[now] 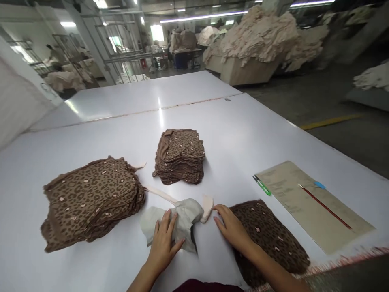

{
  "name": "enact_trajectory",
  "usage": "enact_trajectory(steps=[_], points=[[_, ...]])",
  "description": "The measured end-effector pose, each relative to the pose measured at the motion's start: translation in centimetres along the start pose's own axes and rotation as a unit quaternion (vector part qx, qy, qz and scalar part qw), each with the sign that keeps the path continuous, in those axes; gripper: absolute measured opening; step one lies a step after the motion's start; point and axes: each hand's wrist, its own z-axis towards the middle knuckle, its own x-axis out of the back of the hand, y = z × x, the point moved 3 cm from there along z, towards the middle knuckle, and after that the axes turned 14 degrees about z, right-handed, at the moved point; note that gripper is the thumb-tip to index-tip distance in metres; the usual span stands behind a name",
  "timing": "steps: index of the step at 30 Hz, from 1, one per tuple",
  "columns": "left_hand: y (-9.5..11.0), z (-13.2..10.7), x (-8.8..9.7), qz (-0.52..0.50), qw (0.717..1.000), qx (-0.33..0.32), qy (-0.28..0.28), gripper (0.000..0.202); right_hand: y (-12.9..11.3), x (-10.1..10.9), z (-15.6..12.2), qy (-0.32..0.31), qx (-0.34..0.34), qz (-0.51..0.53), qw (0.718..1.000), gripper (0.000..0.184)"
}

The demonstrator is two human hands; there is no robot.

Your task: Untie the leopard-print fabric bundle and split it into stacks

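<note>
My left hand (164,243) lies with fingers spread on a crumpled piece of pale grey-green paper or cloth (187,215). My right hand (232,229) has its fingers stretched out, with the fingertips beside a small cream fabric scrap (207,207); whether they touch it I cannot tell. Under my right wrist is a dark leopard-print fabric piece (273,235). To the left sits a stack of brown leopard-print fabric pieces (94,194), with a pale strip (161,194) running from it to the crumpled piece. A second leopard-print stack (180,156) stands farther back.
Green thread snips (261,185) lie beside a tan card (291,194) bearing a red pencil (326,207) and a blue tab (319,185). The white table (231,154) has a seam across it. Beyond its right edge, a large bin (243,71) is heaped with cream fabric. A person (54,54) is far left.
</note>
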Motion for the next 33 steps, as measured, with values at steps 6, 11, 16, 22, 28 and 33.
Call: enact_trajectory(steps=[6, 11, 16, 22, 28, 33], points=[[2.1, 2.1, -2.2, 0.014, 0.999, 0.028, -0.015, 0.064, 9.5, 7.9, -8.9, 0.155, -0.176, -0.066, 0.970, 0.026], [2.8, 3.6, -1.8, 0.020, 0.998, 0.058, -0.030, 0.057, 14.9, 12.1, -14.1, 0.198, -0.301, -0.078, 0.929, 0.024], [3.4, 3.3, 0.2, 0.032, 0.997, 0.068, 0.015, 0.052, 17.5, 12.1, -14.8, 0.165, -0.347, -0.035, 0.922, 0.026], [7.2, 0.8, 2.9, 0.035, 0.997, -0.037, 0.063, 0.055, 18.6, 9.7, -13.0, 0.137, -0.312, 0.055, 0.939, 0.020], [14.3, 0.1, 3.1, -0.037, 0.963, -0.249, -0.100, 0.060, 19.4, 10.6, -11.7, 0.171, -0.275, 0.065, 0.944, 0.019], [17.0, 0.9, 0.8, -0.067, 0.936, -0.282, -0.198, 0.058, 19.9, 11.8, -11.7, 0.193, -0.239, 0.013, 0.952, 0.023]])
